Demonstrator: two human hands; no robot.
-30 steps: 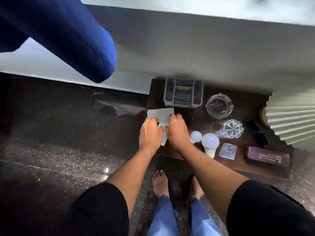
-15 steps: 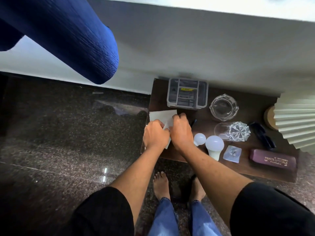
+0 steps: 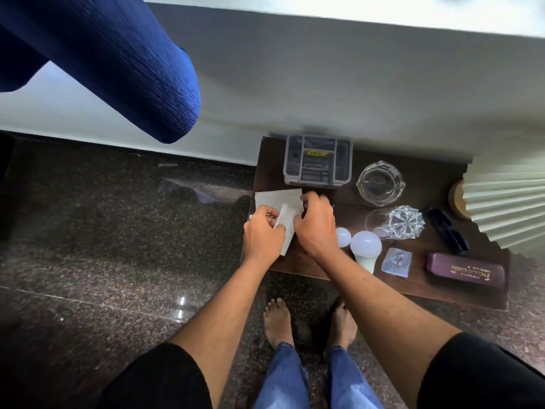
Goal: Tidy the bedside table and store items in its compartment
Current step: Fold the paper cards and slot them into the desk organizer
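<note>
Head: paper (image 3: 280,199) in left hand (image 3: 261,235) pinch

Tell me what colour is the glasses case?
The glasses case is dark maroon with gold lettering, shown in the head view.

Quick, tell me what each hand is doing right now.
Left hand: fingers curled, pinching the white papers.
Right hand: fingers curled, gripping the white papers too.
</note>
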